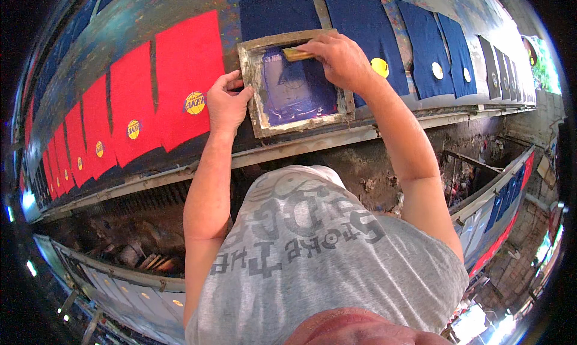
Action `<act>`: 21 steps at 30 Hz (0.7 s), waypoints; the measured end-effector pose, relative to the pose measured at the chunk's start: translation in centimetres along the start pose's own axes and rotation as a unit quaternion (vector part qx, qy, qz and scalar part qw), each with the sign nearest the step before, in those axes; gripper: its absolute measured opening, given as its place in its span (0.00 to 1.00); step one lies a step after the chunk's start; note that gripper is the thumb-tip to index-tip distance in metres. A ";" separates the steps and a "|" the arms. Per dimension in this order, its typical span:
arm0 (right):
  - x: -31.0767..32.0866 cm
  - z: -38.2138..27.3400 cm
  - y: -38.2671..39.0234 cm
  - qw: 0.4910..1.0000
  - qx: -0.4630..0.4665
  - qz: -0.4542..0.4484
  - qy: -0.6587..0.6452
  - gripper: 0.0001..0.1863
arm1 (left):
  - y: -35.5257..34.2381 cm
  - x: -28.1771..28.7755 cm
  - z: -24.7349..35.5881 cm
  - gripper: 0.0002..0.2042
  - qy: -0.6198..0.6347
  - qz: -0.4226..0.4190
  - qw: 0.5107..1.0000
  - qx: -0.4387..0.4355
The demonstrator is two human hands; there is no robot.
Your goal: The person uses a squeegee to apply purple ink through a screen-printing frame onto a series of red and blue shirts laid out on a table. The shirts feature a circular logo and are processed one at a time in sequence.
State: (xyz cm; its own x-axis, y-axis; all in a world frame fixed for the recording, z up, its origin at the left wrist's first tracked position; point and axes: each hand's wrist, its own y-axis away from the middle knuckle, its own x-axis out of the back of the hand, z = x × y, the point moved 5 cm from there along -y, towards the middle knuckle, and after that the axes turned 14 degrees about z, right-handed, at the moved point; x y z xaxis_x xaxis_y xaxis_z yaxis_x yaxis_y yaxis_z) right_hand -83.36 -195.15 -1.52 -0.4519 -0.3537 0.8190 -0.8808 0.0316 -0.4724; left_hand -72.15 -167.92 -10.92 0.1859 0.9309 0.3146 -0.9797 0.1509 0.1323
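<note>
A wooden-framed printing screen lies on a navy fabric piece on the long table. Dark purple-blue ink smears its mesh, and a pale patch with a faint round design shows in the middle. My left hand has its thumb and fingers closed on the left side of the frame. Near the far edge of the mesh, my right hand grips a short yellowish squeegee. The squeegee's blade edge cannot be made out clearly. Most of the fabric under the screen is hidden.
Red fabric pieces with round yellow-and-purple prints run along the table to the left. To the right lie more navy pieces with yellow or pale circles, then black ones. A metal rail edges the table. Another printing table stands behind me.
</note>
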 end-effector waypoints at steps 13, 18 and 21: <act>3.0 -6.8 7.3 0.989 0.012 -0.135 -0.061 0.29 | 0.2 0.3 0.7 0.29 -0.016 -0.023 0.999 0.027; 0.4 -2.2 -0.5 0.997 0.035 -0.058 -0.038 0.27 | 0.7 0.6 1.5 0.28 -0.033 -0.012 0.999 0.028; -1.2 -1.7 -1.8 0.999 0.042 0.011 -0.025 0.29 | 1.1 0.5 1.8 0.28 -0.044 -0.002 0.999 0.026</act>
State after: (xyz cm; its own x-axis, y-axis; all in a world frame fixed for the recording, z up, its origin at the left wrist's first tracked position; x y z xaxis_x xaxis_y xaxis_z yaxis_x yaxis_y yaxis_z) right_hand -81.49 -193.14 -1.14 -0.4612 -0.3997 0.7922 -0.8551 -0.0383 -0.5171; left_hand -72.97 -167.88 -8.97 0.1988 0.8969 0.3951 -0.9738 0.1355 0.1824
